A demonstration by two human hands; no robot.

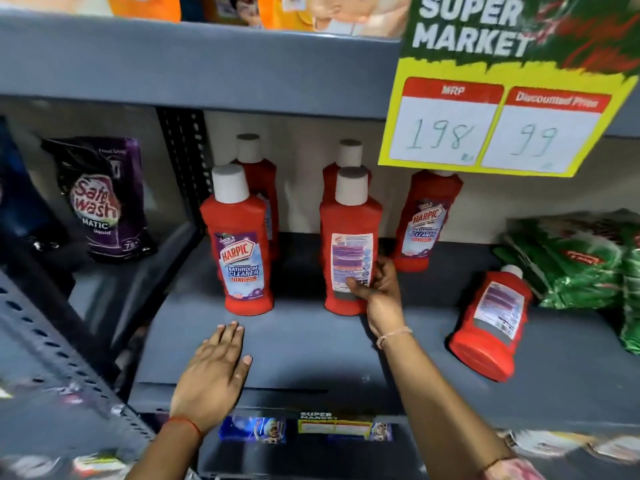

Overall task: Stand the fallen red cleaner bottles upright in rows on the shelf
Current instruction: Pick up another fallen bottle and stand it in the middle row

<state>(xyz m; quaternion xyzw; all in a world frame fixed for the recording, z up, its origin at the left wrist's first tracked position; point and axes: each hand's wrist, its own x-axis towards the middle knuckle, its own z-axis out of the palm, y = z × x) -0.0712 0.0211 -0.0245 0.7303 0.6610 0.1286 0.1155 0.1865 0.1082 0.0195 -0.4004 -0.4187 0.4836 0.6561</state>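
Note:
Several red cleaner bottles with white caps stand upright on the grey shelf (311, 344). One front bottle (240, 244) faces me with its label. My right hand (377, 289) grips the lower part of the middle front bottle (349, 237), which stands upright with its back label toward me. Two more bottles stand behind these at the back, and another upright bottle (424, 223) is to the right, its cap hidden by the price sign. One bottle (491, 323) lies fallen on its side at the right. My left hand (213, 372) rests flat and open on the shelf front.
A yellow price sign (498, 126) hangs from the shelf above, over the right bottles. Green packets (581, 261) are piled at the far right beside the fallen bottle. A dark detergent pouch (107, 202) stands in the neighbouring bay at left, past a perforated upright post (183, 161).

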